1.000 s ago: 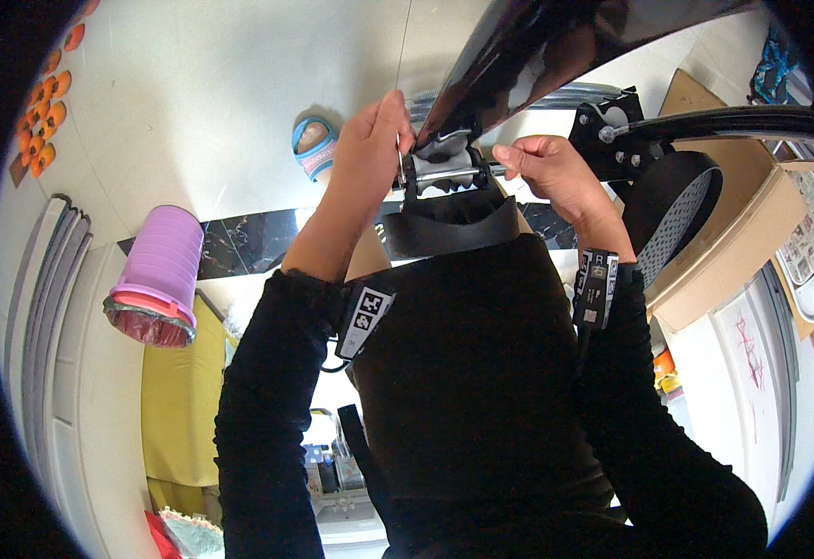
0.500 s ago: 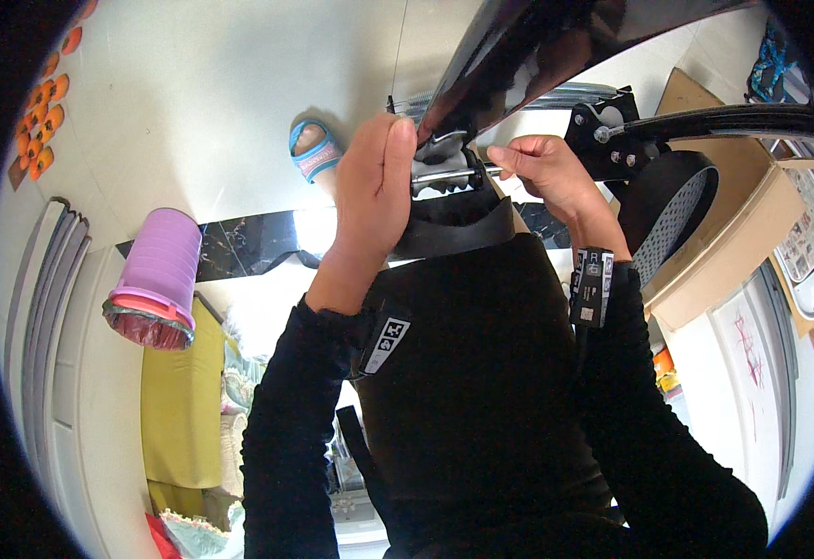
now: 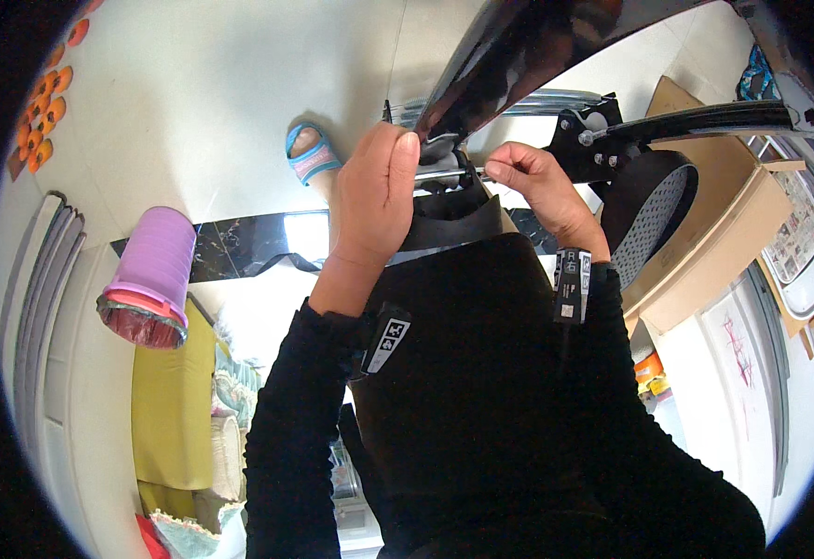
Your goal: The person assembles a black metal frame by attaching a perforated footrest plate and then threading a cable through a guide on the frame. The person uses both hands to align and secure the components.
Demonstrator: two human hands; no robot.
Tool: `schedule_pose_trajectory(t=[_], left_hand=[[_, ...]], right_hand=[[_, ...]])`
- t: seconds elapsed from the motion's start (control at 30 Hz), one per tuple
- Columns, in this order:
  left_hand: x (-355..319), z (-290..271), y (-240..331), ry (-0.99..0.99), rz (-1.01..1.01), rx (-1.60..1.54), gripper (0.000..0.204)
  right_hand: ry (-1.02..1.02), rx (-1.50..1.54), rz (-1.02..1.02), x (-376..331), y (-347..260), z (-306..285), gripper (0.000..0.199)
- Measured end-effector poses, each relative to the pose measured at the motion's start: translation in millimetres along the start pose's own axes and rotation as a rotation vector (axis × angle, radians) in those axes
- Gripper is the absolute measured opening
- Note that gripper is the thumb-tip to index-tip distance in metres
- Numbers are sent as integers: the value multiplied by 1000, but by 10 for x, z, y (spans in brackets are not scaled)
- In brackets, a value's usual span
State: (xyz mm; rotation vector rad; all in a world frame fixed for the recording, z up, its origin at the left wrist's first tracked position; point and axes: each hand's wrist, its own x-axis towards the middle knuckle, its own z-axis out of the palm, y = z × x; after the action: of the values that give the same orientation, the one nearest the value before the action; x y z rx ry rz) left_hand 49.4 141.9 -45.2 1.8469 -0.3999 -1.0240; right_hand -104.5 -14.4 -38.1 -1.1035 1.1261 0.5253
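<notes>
Compared with the frame half a second earlier, the left hand (image 3: 376, 200) has shifted slightly right and now covers more of the metal rod (image 3: 444, 173), while the right hand (image 3: 530, 182) remains at the same spot on the rod's right side. Two hands are in view, one rod, one black chair seat (image 3: 509, 42) above them, one black armrest (image 3: 696, 119), one round perforated black pad (image 3: 649, 210), one purple cup (image 3: 149, 279) at the left, and one foot in a blue sandal (image 3: 309, 156) on the pale floor (image 3: 192, 84). The left hand is raised with its back toward the camera, fingers (image 3: 405, 154) curled and grasping the rod under the seat. The right hand is bent at the wrist, fingers pinched together on the rod's right end; what they pinch cannot be told. Both forearms wear black sleeves.
</notes>
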Motion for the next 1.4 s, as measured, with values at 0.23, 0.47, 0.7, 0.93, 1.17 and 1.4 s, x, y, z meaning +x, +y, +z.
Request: schedule_pose_trajectory(t=[0.23,0.47,0.7,0.93,1.17,1.4], left_hand=[[6,-74,-38,-85,15,-119,31],[76,-201,-51,-261,-116,-240,30],[123,-250,-58,-338,-141,-244,30],[106,-187,-54,-256,-86,-277,30],[312,-317,-139,-82,-141,-248,37],[387,-208,-307,-244,-688,-440,39]], right_hand=[[217,20,-167,26,139,35,13],[217,243,-56,-55,345,145,18],[165,195,95,-121,146,55,25],[131,30,144,-44,-46,-21,30],[118,126,131,-48,36,-8,28],[112,138,145,-39,33,-13,28]])
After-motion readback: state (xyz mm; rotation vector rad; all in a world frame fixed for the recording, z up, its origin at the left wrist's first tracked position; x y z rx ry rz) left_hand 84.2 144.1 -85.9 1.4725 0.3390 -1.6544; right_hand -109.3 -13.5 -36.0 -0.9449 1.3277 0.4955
